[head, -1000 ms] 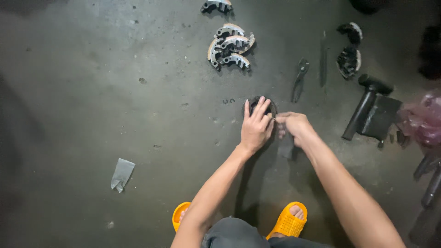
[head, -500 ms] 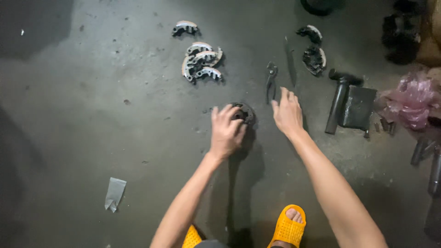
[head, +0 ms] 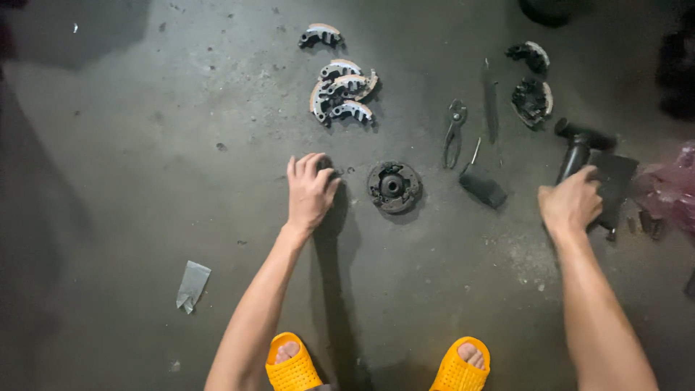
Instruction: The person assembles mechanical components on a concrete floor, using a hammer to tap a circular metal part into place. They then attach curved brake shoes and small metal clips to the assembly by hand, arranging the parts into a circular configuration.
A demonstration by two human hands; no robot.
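Left hand: my left hand (head: 310,190) lies flat on the grey concrete floor (head: 145,145), fingers spread, gripping nothing.
Right hand: my right hand (head: 572,203) curls loosely over the black handled power tool (head: 590,163); I cannot tell if it grips.
Part: the round, dark metal clutch disc (head: 393,187) sits between my hands, touching neither.
Handling: I judge it heavy, stiff and greasy; take it by the rim.
Packaging: crumpled pink plastic bag (head: 670,190) at far right; clear wrapper scrap (head: 192,284) lower left.
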